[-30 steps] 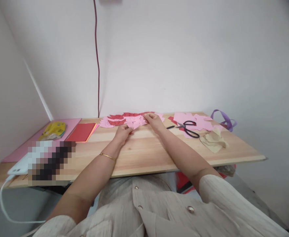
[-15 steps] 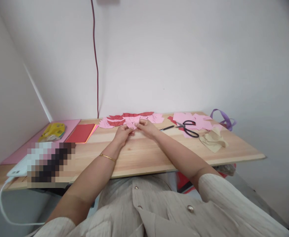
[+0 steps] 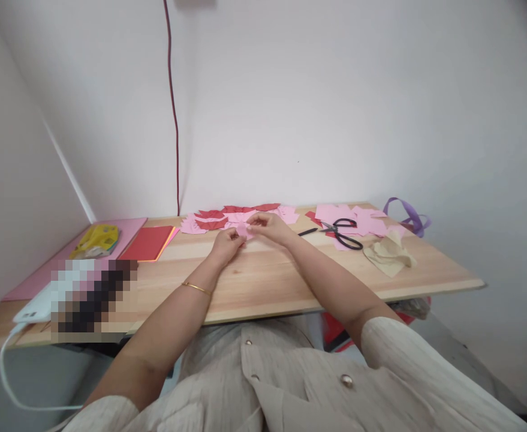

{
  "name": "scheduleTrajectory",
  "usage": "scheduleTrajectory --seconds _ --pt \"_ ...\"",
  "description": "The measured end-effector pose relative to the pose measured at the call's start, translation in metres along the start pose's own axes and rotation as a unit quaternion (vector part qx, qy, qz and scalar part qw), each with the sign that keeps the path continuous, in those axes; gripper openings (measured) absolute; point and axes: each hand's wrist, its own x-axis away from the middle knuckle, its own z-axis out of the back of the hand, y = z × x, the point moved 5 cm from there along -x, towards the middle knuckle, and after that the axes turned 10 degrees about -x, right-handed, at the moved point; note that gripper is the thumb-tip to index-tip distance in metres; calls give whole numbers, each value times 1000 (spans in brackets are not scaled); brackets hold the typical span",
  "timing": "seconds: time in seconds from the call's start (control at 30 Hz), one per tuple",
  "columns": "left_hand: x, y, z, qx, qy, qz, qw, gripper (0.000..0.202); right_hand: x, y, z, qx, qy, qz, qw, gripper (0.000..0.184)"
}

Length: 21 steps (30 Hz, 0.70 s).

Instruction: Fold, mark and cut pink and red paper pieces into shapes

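A small piece of pink paper (image 3: 243, 230) is held between my two hands over the middle of the table. My left hand (image 3: 228, 245) pinches its left side, thumb and fingers closed. On the other side, my right hand (image 3: 270, 228) grips the paper between thumb and fingertips. Just behind the hands lie several cut pink paper pieces (image 3: 193, 224) and red paper pieces (image 3: 211, 224) with jagged or fringed edges. A black pen (image 3: 308, 231) rests to the right of my right hand, partly hidden by the wrist.
Black-handled scissors (image 3: 348, 241) lie among pink paper scraps (image 3: 369, 223) at right, near crumpled tan paper (image 3: 390, 255) and a purple ribbon (image 3: 409, 213). Left are a red paper stack (image 3: 147, 242), a yellow packet (image 3: 98, 239) and a white device with a cable (image 3: 33, 309).
The pink paper between my hands now looks smaller and turned or curled. My right hand has shifted slightly, its fingers more raised, covering more of the pen.
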Motion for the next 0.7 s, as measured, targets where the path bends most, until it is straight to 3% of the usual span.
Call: scheduleTrajectory --seconds 0.1,0.23,0.43,0.57,0.7 --pt "4 10 0 -51 -12 -36 998 21 4 -3 -11 64 -64 13 996 19" --pt "7 19 0 -110 -19 -71 991 20 5 -4 -10 125 -44 19 991 33" --pt "5 14 0 -150 -1 -94 984 18 5 2 -12 87 -75 -1 993 26" --pt "7 18 -1 -172 -8 -108 979 13 6 -1 -14 83 -56 15 995 24" --pt "7 20 1 -186 13 -94 978 18 3 -11 -4 32 37 38 998 25"
